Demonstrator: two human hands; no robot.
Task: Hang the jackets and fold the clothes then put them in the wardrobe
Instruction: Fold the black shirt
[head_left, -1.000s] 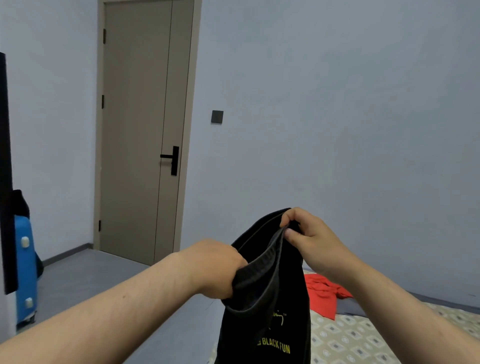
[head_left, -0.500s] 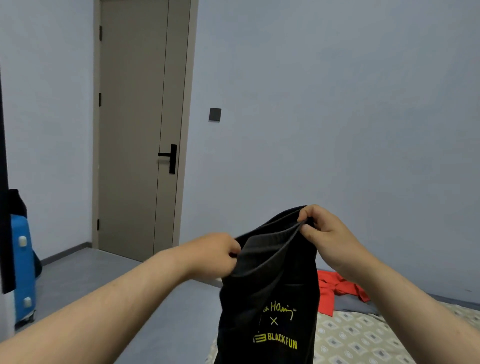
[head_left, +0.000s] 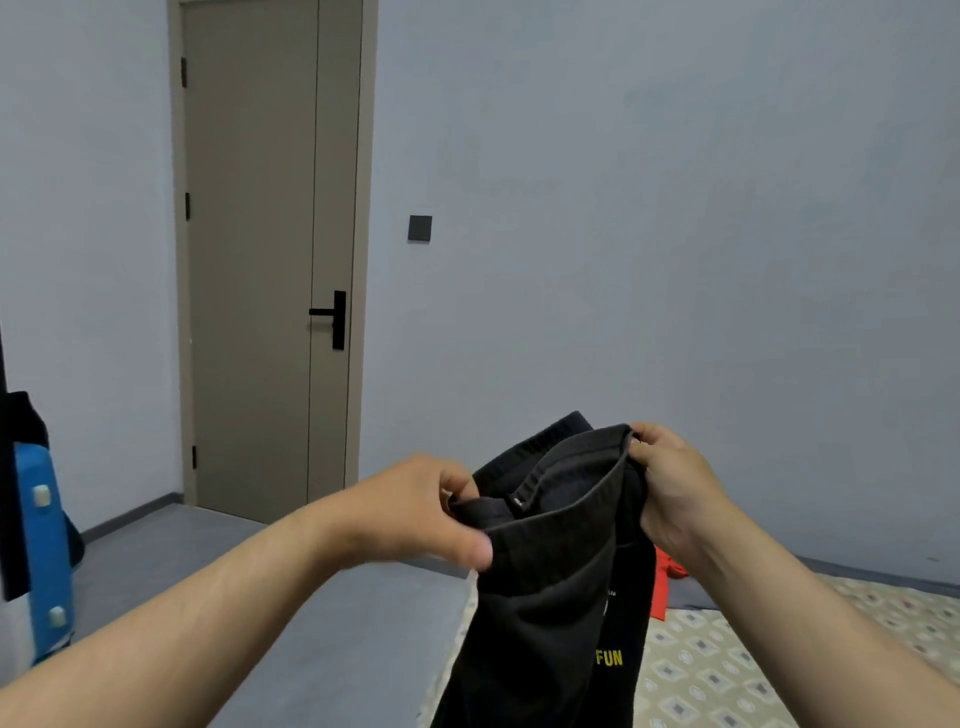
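Observation:
I hold up a black pair of pants (head_left: 550, 597) with yellow lettering, hanging down in front of me above the bed. My left hand (head_left: 421, 512) grips the waistband at its left end. My right hand (head_left: 670, 488) pinches the waistband at its right end, higher up. The waistband gapes open between the two hands. A red garment (head_left: 667, 582) lies on the bed behind the pants, mostly hidden.
A bed with a patterned sheet (head_left: 737, 670) fills the lower right. A closed beige door (head_left: 265, 260) stands at the back left. A blue suitcase (head_left: 44, 551) stands at the left edge beside a dark vertical panel (head_left: 8, 499). Grey floor (head_left: 291, 597) lies between.
My hands have drawn apart along the waistband, stretching it wider and turning the pants, so only part of the yellow lettering still shows.

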